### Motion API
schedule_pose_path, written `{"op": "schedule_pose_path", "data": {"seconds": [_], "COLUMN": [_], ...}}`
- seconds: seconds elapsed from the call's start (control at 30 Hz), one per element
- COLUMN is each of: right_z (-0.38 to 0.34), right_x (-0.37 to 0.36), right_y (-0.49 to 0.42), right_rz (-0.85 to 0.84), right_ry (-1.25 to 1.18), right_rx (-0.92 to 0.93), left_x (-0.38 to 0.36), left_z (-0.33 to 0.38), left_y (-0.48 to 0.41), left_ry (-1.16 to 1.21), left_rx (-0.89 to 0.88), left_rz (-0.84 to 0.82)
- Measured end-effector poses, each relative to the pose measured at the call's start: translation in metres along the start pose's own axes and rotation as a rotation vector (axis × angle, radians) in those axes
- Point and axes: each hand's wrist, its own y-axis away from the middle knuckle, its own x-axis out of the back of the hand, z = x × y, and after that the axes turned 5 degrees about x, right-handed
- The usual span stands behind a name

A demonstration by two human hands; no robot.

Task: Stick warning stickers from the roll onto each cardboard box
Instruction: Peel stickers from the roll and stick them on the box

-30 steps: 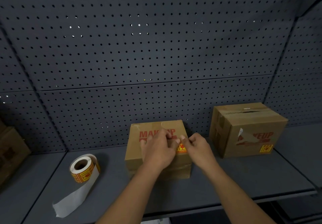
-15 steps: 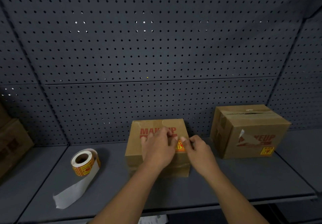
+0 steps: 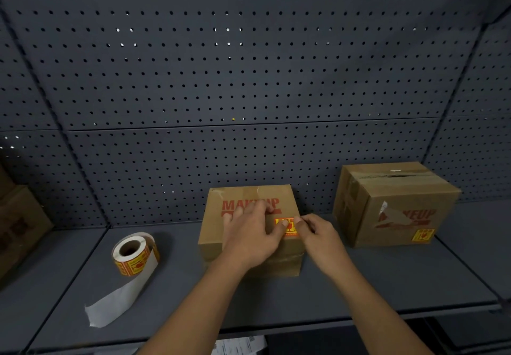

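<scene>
A cardboard box [image 3: 214,233] printed MAKEUP stands mid-shelf. On its front lies a yellow-and-red warning sticker [image 3: 288,227]. My left hand [image 3: 250,234] rests flat on the box front, its thumb pressing the sticker's left part. My right hand [image 3: 318,234], fingers curled, pinches the sticker's right edge with its fingertips. The sticker roll [image 3: 135,253] stands on edge to the left, a strip of bare white backing paper [image 3: 116,302] trailing toward the shelf front. A second cardboard box [image 3: 395,202] on the right carries a warning sticker [image 3: 423,235] at its lower front corner.
Everything sits on a grey metal shelf [image 3: 359,285] backed by a perforated panel [image 3: 249,78]. Another cardboard box [image 3: 19,224] shows at the far left edge. Some printed papers [image 3: 239,346] lie below the shelf front.
More of the sticker shows between my hands, and it lies flatter on the box front. My left thumb has slid onto it. The view has shifted slightly.
</scene>
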Motion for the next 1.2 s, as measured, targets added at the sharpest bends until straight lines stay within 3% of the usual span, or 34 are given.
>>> {"op": "schedule_pose_path", "data": {"seconds": [0.4,0.93,1.2], "right_z": [0.01,-0.004,-0.002], "right_x": [-0.004,-0.001,-0.002], "right_y": [0.0,0.003,0.005], "right_rz": [0.012,-0.026,-0.011], "right_ry": [-0.012,0.122,0.128], "right_rx": [0.065,-0.016,0.0], "left_x": [-0.001,0.007,0.017], "left_z": [-0.002,0.001,-0.002], "left_y": [0.002,0.005,0.009], "left_ry": [0.002,-0.034,0.165], "left_rx": [-0.022,-0.04,-0.025], "left_rz": [-0.014,-0.062,-0.005]}}
